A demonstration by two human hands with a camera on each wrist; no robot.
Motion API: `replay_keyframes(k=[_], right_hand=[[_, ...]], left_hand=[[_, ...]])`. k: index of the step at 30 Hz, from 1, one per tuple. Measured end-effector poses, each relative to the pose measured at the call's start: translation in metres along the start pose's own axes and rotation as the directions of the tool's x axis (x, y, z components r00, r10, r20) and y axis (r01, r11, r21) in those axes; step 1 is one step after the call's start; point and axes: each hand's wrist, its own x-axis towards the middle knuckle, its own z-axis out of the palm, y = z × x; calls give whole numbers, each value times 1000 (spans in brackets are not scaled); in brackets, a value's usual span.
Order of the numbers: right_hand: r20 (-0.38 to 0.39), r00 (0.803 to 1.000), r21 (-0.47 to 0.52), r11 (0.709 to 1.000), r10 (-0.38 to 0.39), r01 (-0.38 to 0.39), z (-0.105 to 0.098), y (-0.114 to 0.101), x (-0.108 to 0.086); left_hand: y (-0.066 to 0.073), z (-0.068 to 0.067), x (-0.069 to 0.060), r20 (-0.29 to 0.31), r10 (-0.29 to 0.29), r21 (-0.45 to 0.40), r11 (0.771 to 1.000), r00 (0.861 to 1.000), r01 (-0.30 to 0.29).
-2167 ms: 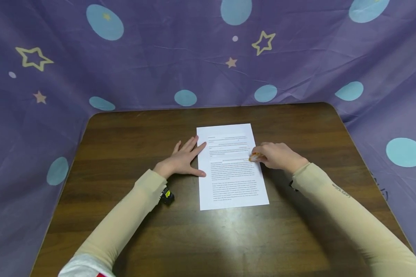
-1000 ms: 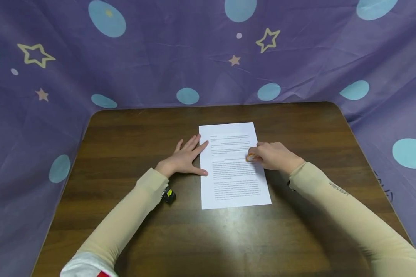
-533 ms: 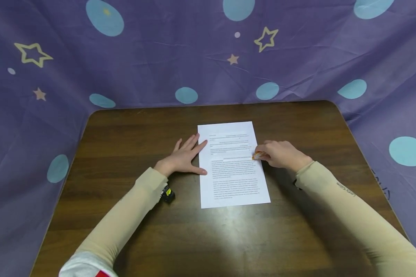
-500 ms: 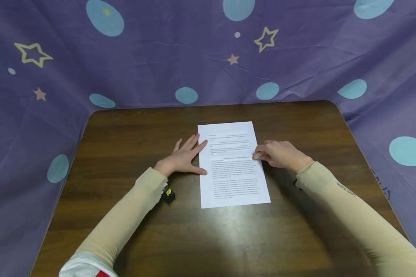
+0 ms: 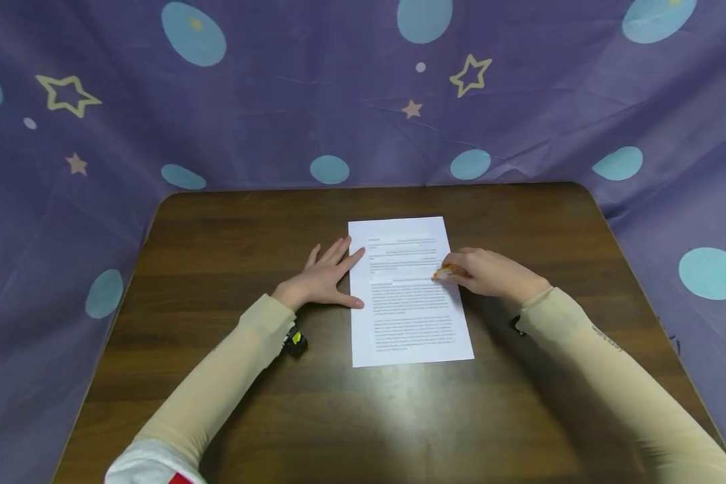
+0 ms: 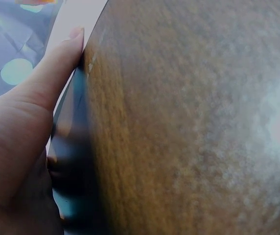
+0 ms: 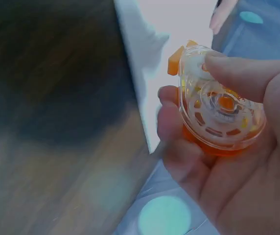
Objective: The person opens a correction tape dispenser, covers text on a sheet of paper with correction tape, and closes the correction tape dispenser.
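Observation:
A sheet of paper (image 5: 408,336) with printed text lies on the table, and some text lines have white gaps or strips. My left hand (image 5: 323,279) rests with spread fingers on the sheet's left edge; its thumb touches the paper in the left wrist view. With thumb and curled fingers, my right hand (image 5: 490,272) holds a correction tape (image 7: 218,105), a clear case with orange parts and an orange cap. The dispenser's tip is at the right end of a text line near the sheet's right edge; whether it touches the paper is hard to tell.
The brown wooden table (image 5: 248,417) carries the sheet. A purple curtain (image 5: 266,87) with blue ovals and stars hangs behind and at both sides. A small black device (image 5: 294,341) sits at the left wrist.
The correction tape in my right hand shifts left, then right, then a little left again along the sheet's right side. My left hand and the sheet stay in place.

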Motion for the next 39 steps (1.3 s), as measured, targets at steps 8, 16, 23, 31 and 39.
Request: replay_keyframes(k=[8, 16, 23, 31, 39], right_hand=[[-49, 995, 24, 996, -85, 86, 2, -26, 27], [-12, 976, 92, 971, -218, 218, 15, -52, 61], [3, 967, 89, 963, -256, 254, 25, -65, 74], [50, 978, 82, 976, -204, 200, 31, -70, 76], [63, 973, -15, 975, -221, 222, 30, -75, 79]], left_hand=[[-6, 5, 5, 6, -14, 24, 1000, 1000, 14], [-5, 5, 5, 15, -24, 42, 999, 1000, 23], [3, 0, 2, 31, -22, 37, 999, 999, 21], [3, 3, 5, 29, -22, 35, 999, 999, 21], [2, 1, 4, 21, -27, 28, 999, 999, 27]])
